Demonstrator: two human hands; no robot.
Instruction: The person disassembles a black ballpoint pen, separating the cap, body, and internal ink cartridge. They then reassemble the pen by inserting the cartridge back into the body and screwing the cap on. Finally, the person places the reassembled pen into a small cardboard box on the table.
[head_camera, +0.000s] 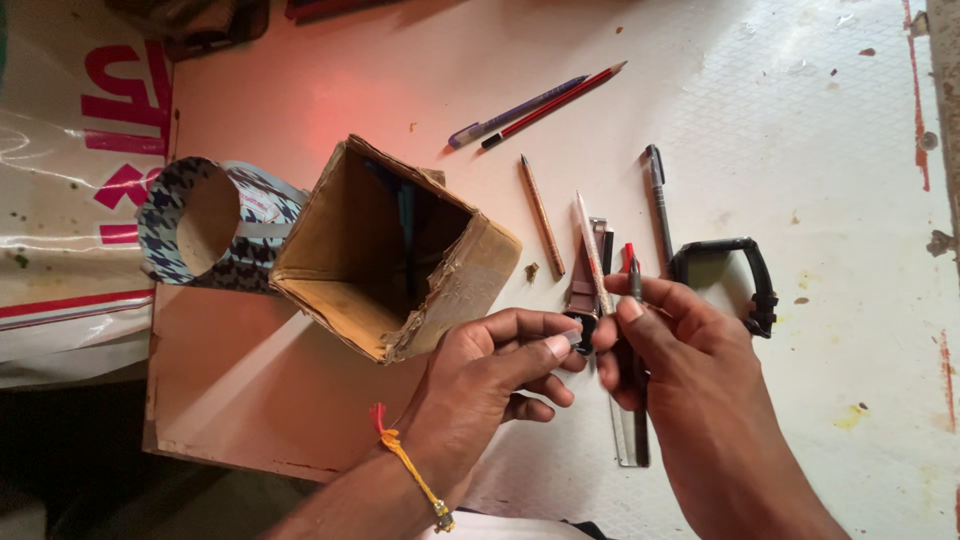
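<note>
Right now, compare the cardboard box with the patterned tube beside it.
The cardboard box is square-mouthed, plain brown and tattered at the rim; the patterned tube is round, with a blue-and-white check print. The box is larger. Both lie tipped with open mouths facing the camera, touching side by side.

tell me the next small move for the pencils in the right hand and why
Probably carry them left and drop them into the cardboard box: the right hand already pinches a pencil and a pen, and the box mouth lies open beside the left hand.
</note>
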